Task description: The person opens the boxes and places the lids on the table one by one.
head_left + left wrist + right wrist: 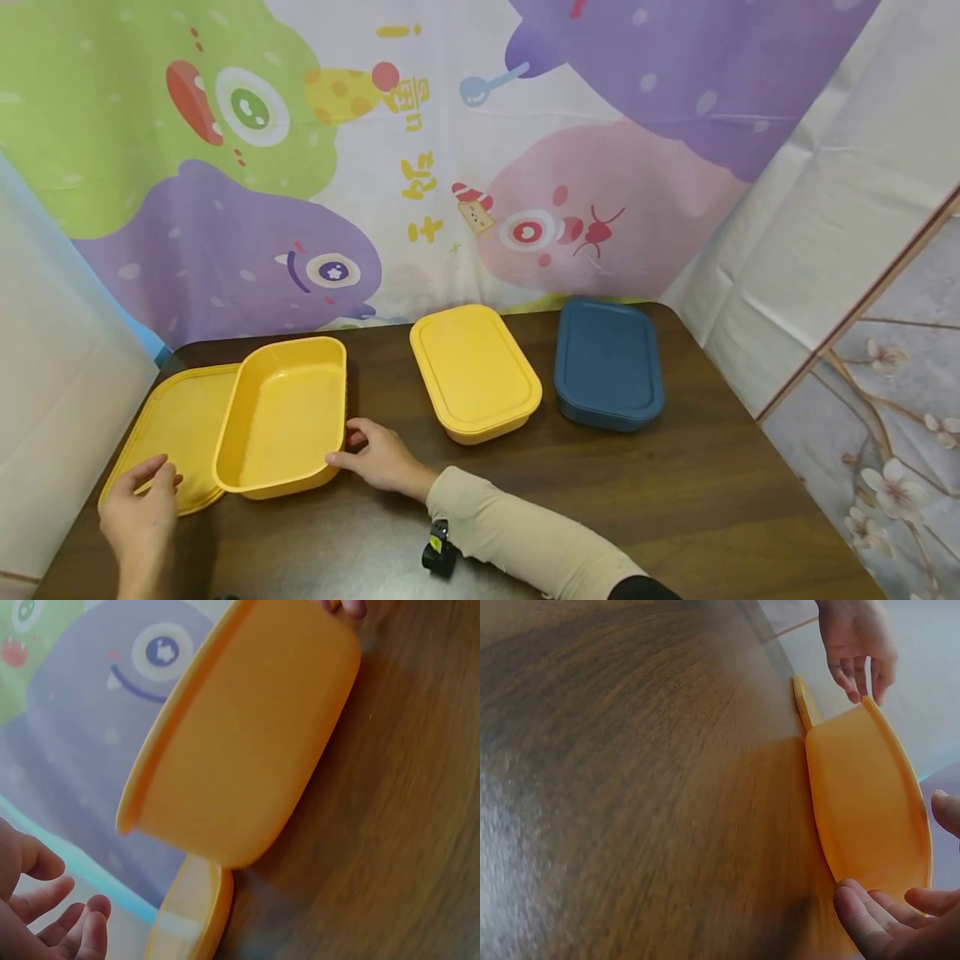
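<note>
In the head view, an open yellow box (281, 425) is at the left of the brown table (637, 508), partly covering a loose yellow lid (176, 417). The right hand (382, 460) pinches the box's near right corner, thumb at the rim, fingers against the outer wall. The left hand (142, 512) hovers over the lid's near edge, fingers loosely bent, gripping nothing. Farther right stand 2 closed boxes, 1 yellow (476, 367) and 1 blue (609, 358).

The left wrist view shows those bent fingers clear of the box. Whether its base rests on the lid I cannot tell; lifting slightly rather than dragging would probably spare the lid.

In the right wrist view, fingertips support the wall low down. With only 1 corner held, the far end could swing, so slow handling and a second hand opposite would likely steady it.
</note>
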### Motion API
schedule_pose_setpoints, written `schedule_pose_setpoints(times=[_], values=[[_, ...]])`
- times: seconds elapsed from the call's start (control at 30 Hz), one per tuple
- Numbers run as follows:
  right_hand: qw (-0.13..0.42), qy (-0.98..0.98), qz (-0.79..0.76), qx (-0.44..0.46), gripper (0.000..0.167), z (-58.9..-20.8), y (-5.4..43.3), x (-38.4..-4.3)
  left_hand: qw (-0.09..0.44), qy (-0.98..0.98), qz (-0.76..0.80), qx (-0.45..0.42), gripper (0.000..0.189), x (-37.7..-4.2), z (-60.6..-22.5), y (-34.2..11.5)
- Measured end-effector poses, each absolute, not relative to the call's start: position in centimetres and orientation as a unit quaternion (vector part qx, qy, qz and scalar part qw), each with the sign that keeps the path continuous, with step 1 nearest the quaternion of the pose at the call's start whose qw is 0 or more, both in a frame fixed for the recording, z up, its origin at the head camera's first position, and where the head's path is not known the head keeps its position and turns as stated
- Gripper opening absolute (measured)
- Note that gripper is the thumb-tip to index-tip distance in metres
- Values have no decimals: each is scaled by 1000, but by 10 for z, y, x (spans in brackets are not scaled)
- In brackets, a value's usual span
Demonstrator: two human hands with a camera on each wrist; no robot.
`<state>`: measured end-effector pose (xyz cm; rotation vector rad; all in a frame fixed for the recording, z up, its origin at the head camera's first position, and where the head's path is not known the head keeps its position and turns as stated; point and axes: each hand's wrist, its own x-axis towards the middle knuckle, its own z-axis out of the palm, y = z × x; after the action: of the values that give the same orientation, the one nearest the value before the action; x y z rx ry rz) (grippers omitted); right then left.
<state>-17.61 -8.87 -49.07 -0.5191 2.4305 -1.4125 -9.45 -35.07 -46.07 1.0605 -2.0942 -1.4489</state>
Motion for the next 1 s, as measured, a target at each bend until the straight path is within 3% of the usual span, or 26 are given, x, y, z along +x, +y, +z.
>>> schedule_pose_setpoints(times=[0.13,0.4,1.0], values=[[147,839,-491,-182,58,-490,-87,-175,208,-759,-505,355,16,-94,-458,-343],[146,836,-496,-186,62,-487,-80,-175,224,-796,-458,326,36,-99,-451,-328],[100,871,-384,-288,50,-469,-57,-183,253,-829,-422,268,32,-113,-443,-288]])
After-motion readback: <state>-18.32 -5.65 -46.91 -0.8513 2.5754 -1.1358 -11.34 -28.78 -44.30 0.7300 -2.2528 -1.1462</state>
